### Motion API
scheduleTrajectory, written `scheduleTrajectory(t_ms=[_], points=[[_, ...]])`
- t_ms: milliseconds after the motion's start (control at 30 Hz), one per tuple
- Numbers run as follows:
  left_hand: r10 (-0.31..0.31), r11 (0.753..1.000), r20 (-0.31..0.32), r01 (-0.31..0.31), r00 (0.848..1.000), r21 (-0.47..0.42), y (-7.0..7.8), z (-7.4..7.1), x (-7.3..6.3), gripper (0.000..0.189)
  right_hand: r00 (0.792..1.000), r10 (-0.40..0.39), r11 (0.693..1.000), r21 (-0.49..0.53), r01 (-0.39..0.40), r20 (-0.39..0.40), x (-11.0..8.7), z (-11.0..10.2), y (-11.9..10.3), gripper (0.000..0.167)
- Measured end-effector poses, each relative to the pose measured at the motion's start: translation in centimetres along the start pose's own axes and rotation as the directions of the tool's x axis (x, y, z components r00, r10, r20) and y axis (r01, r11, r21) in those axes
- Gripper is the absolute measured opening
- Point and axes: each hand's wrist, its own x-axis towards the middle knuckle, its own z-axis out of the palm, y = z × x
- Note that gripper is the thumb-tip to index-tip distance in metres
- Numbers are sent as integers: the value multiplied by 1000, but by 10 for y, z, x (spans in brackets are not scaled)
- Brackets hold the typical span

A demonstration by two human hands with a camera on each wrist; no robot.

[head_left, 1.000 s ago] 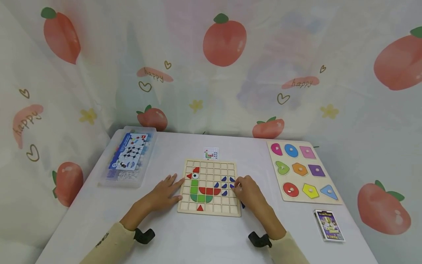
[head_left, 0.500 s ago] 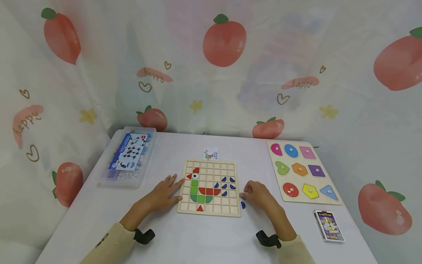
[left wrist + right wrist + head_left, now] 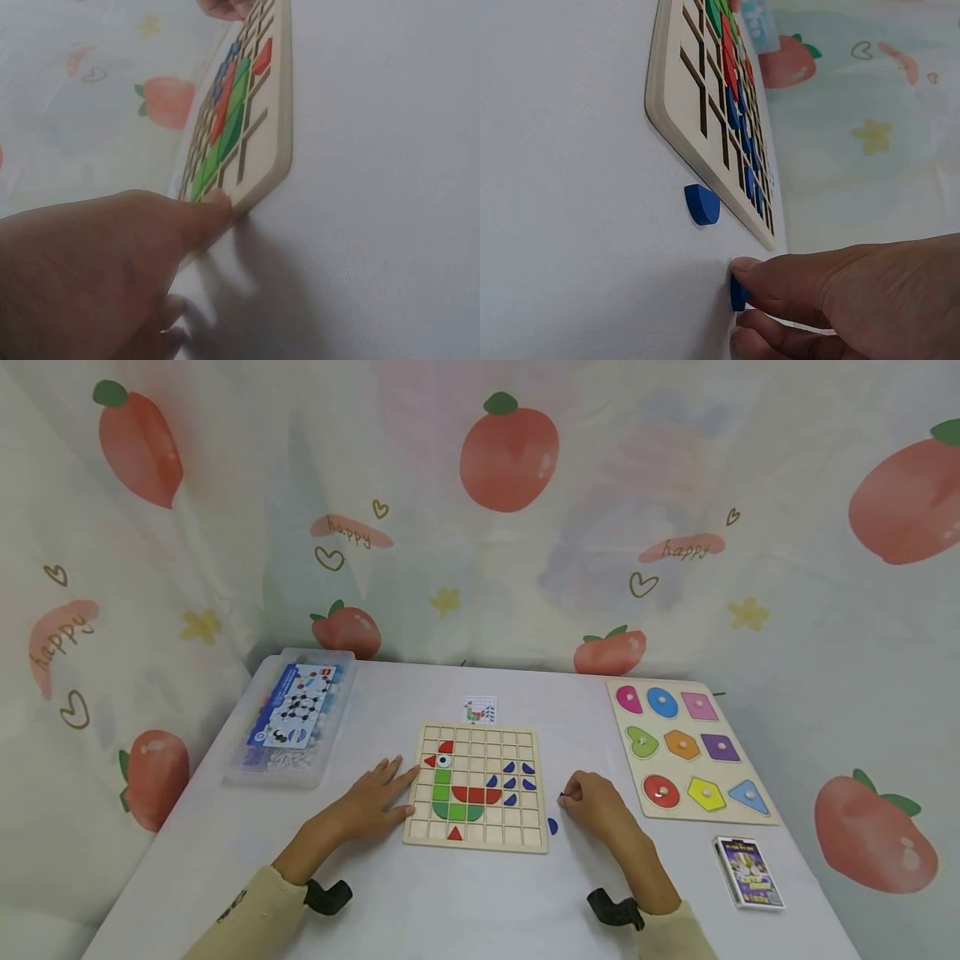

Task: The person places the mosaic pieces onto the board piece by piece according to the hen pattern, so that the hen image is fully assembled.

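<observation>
My left hand (image 3: 372, 802) rests at the left edge of a wooden grid board (image 3: 513, 835), fingers spread, the thumb touching its rim in the left wrist view. Just right of the board, my right hand (image 3: 596, 806) pinches a blue half-round piece (image 3: 739, 292) between thumb and fingers. Another blue half-round piece (image 3: 552, 827) lies on the table by the board's right edge. Red, green and blue pieces on the board form a bird shape, with a round eye piece (image 3: 444, 760) near the top. A red triangle (image 3: 455, 833) sits in the bottom row.
A small pattern card (image 3: 480, 709) lies behind the board. At the left stands a clear plastic case (image 3: 300, 718) of small parts. A shape puzzle board (image 3: 633, 793) lies at the right, with a card box (image 3: 748, 872) in front of it.
My right hand has drawn back from the board's right side to the table beside it and now holds a blue half-round piece. The left hand has stayed in place.
</observation>
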Motion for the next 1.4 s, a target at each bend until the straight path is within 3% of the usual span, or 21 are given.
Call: scheduleTrajectory(t_ms=[333, 767, 1400], points=[[-4, 1000, -3, 4, 1000, 5, 1, 0, 0, 69, 999, -5, 1000, 19, 6, -50, 3, 9, -5, 12], [-6, 1000, -4, 6, 1000, 1, -2, 2, 1, 70, 998, -16, 997, 75, 21, -59, -4, 29, -43, 11], [1, 1000, 10, -1, 1000, -5, -1, -2, 0, 70, 997, -43, 999, 16, 44, -65, -11, 35, -41, 10]])
